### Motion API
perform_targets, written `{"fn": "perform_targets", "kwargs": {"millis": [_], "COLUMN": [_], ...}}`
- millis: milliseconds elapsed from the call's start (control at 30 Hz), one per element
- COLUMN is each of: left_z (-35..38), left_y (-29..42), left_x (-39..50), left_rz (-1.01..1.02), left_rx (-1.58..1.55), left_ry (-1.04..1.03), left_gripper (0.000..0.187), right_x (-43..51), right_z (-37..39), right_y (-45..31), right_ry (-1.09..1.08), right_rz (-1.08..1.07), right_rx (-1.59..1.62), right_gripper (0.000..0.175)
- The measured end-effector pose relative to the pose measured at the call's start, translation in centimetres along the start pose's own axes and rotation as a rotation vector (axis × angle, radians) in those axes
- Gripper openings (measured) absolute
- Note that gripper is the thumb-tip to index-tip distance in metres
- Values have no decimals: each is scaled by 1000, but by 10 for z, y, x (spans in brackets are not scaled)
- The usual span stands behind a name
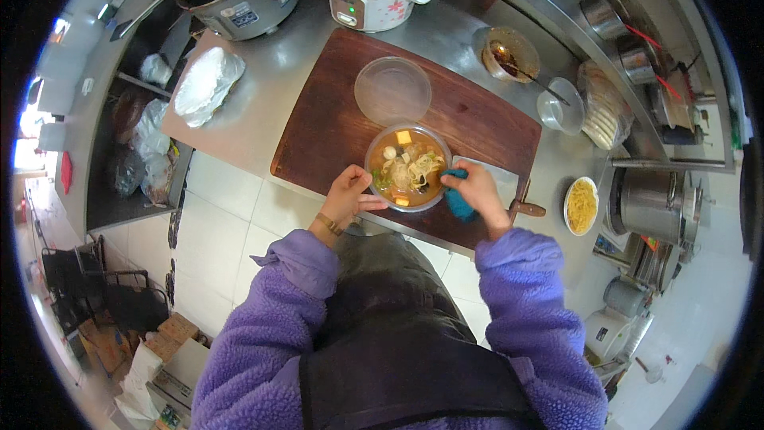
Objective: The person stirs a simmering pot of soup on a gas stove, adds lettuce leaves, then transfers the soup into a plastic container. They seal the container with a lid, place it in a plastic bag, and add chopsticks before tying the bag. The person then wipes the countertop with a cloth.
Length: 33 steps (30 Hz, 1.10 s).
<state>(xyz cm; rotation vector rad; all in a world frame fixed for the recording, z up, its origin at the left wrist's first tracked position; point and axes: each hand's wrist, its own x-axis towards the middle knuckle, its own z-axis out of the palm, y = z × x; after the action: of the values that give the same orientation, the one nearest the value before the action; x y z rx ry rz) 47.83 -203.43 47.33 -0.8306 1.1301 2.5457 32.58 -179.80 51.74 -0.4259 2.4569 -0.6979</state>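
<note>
A round clear plastic bowl of soup point(408, 168) with noodles, greens and yellow cubes stands near the front edge of a dark wooden cutting board point(322, 113). At its left rim is my left hand point(351, 194), fingers spread, with nothing seen in it. My right hand point(477, 188) grips a teal cloth point(458, 196) against the bowl's right rim. Just behind the bowl lies a round clear plastic lid point(393, 91). A cleaver point(527, 209) lies at the board's right end, its blade partly hidden by my right hand.
Behind the board stand a white rice cooker point(370, 9) and a larger grey cooker point(245, 15). To the right are a tub of dark sauce point(510, 55), a clear plastic container point(560, 108) and a bowl of yellow shreds point(580, 206). White plastic bags point(208, 86) lie on the left counter.
</note>
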Motion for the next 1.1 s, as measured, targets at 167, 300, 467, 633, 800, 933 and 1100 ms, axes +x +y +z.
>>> {"fn": "perform_targets", "kwargs": {"millis": [167,300,467,633,800,933,1100], "left_z": [-7,-10,-5,4,16,24,31], "left_y": [-3,-4,-3,-4,-19,-37,-52], "left_x": [3,5,-3,-22,-30,-34,-43], "left_rz": [-10,-27,-22,-48,42,98,195], "left_rx": [1,15,10,-54,-56,-100,-106], "left_ry": [-23,-25,-15,-22,67,117,235], "left_gripper": [11,13,10,11,13,13,14], "right_x": [-43,-24,70,130,142,119,71], "right_z": [3,-49,-60,-10,-39,-88,-142], "right_y": [14,37,36,42,96,176,224], "right_ry": [-80,213,226,303,325,367,26], "right_rz": [119,150,-205,-481,-320,-247,166], "right_rx": [45,232,327,-322,-547,-593,-1064], "right_gripper": [39,32,34,28,20,16,18]}}
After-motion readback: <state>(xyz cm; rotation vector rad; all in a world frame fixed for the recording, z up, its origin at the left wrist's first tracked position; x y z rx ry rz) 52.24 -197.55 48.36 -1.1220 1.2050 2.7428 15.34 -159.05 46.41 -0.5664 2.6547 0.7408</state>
